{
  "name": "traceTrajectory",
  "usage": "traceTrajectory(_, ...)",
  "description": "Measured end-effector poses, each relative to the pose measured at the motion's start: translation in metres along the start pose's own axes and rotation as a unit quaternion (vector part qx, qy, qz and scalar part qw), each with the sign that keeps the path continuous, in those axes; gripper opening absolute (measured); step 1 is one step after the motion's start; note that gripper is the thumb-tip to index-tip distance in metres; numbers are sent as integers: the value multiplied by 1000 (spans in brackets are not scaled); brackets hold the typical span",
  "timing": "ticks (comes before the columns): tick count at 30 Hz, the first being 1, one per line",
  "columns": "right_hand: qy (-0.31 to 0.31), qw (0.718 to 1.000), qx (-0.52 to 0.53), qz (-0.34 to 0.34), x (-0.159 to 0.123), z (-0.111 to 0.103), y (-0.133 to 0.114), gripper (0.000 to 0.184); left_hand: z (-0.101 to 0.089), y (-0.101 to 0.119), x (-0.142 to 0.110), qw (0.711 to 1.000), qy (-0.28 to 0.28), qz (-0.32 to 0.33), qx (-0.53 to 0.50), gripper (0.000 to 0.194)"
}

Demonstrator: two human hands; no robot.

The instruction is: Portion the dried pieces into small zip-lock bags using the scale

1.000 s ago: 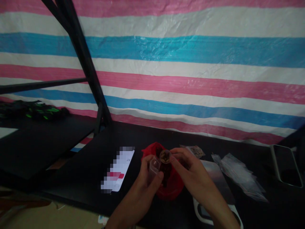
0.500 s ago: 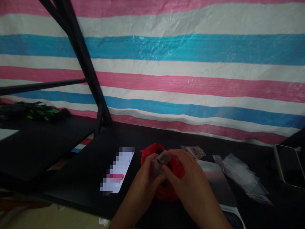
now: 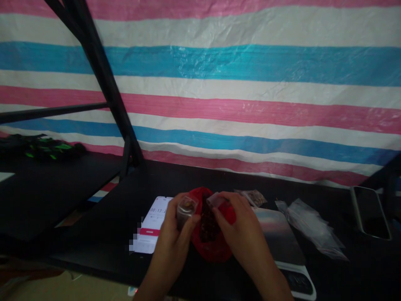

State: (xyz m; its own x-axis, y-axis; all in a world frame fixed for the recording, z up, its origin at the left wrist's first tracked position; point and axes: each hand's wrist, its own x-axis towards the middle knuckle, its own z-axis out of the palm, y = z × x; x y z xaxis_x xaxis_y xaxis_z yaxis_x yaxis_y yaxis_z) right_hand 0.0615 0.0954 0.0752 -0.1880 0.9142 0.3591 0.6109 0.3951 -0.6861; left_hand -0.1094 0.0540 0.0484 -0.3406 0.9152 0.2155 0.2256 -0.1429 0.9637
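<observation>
My left hand (image 3: 175, 234) is closed around a small clear plastic bag (image 3: 187, 205), whose mouth gapes upward and shows a little brown matter inside. My right hand (image 3: 239, 221) pinches a small translucent plastic piece (image 3: 214, 200) by its edge; its exact kind is not clear. That piece is over the right side of a red plastic bag (image 3: 219, 253), rolled open on the table between my hands. Small dark brown bits (image 3: 208, 228) fill the red bag. Part of its right side is hidden behind my right fingers.
A lit phone with a running timer (image 3: 149, 240) lies to the left. On the right are a flat metal-topped scale (image 3: 278, 236), a stack of clear zip bags (image 3: 313, 223), a filled small bag (image 3: 255, 197) and a dark-screened phone (image 3: 371, 213). A black frame post (image 3: 109, 92) rises at back left.
My hands have moved apart. The left one has gone left with the clear bag, and the right one has drawn the translucent piece away from that bag, over the red bag.
</observation>
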Motion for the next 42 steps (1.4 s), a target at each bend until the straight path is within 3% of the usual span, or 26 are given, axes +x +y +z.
traceTrajectory(2,-87,993,-76,23,1,6,7,20,-12,2,2,999,20,-6,29,43)
traceTrajectory(3,-121,985,-114,35,1,9,10,21,-18,2,2,999,-2,-21,43,43)
traceTrajectory(7,-168,965,-190,64,0,10,15,22,-30,-5,-3,966,-206,-133,79,43)
traceTrajectory(9,-172,965,-183,68,0,8,14,19,-28,-9,-5,953,-257,-153,54,43)
traceTrajectory(12,-176,969,-154,76,0,10,9,16,-18,-12,-4,959,-245,-142,5,45)
traceTrajectory(18,-193,973,-91,85,-1,20,-3,16,-6,-16,2,968,-166,-166,-86,60)
traceTrajectory(22,-177,976,22,121,3,20,9,16,-11,-19,3,966,-143,-183,-112,64)
traceTrajectory(26,-149,972,107,150,10,13,30,17,-14,-23,3,975,-152,-136,-85,51)
traceTrajectory(31,-77,980,158,93,15,-2,37,17,-8,-28,1,976,-183,-119,-20,42)
traceTrajectory(36,-80,979,184,35,8,-12,16,19,5,-25,-1,979,-161,-112,-51,45)
traceTrajectory(42,-69,990,124,-2,3,-9,9,30,13,-27,-1,982,-150,-93,-66,46)
